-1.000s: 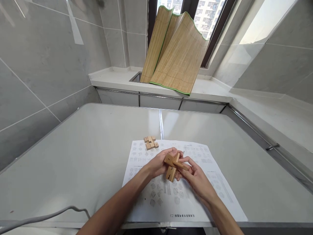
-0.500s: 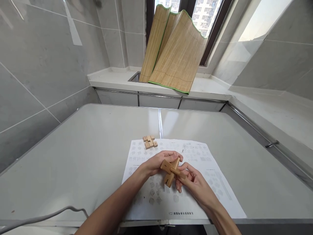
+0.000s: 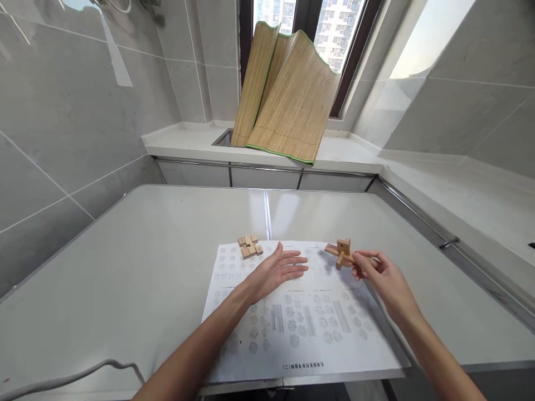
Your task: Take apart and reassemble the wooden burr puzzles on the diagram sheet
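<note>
Pinched in the fingers of my right hand (image 3: pixel 382 278) is a wooden interlocking puzzle (image 3: pixel 341 253) of crossed flat pieces, one with a dark mark on its face. It is near the right far corner of a printed sheet (image 3: pixel 301 340). My left hand (image 3: pixel 278 272) hovers over the sheet with its fingers stretched out and apart, holding nothing. Beyond it, at the sheet's far left corner, a small cluster of wooden puzzle pieces (image 3: pixel 249 247) lies flat.
The sheet lies on a pale table (image 3: pixel 167 239) with a seam (image 3: pixel 267 214) down its middle. A grey cable (image 3: pixel 104 365) crosses the near left corner. Behind the table, a bamboo mat (image 3: pixel 296 94) leans on a white ledge (image 3: pixel 179 145) by the window.
Both hands were together on the wooden puzzle. My left hand has let go and opened, while my right hand has carried the puzzle away to the right.
</note>
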Action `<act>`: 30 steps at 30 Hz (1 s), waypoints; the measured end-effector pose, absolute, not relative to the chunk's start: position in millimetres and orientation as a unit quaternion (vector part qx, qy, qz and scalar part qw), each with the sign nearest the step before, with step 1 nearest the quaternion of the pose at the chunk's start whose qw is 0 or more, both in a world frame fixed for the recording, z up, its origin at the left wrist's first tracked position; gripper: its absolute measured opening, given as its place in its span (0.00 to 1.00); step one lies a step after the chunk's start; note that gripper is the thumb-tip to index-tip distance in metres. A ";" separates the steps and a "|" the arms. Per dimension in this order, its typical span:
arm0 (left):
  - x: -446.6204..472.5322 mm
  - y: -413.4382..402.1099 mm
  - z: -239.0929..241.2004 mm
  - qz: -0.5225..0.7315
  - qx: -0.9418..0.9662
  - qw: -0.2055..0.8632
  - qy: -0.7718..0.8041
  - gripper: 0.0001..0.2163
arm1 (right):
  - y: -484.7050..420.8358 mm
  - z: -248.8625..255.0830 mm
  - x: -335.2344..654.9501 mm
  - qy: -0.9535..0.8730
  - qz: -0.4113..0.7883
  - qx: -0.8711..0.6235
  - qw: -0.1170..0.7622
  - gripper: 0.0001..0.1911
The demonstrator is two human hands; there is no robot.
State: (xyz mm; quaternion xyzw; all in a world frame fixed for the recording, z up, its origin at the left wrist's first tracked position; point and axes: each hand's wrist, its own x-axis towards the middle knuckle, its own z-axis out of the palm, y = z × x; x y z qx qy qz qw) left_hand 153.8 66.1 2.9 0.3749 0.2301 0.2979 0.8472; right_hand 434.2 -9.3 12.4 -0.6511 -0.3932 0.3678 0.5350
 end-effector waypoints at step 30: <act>164.5 80.4 22.2 0.339 0.498 0.754 0.261 0.21 | -76.0 -25.0 359.5 -0.453 0.399 -0.609 0.515 0.27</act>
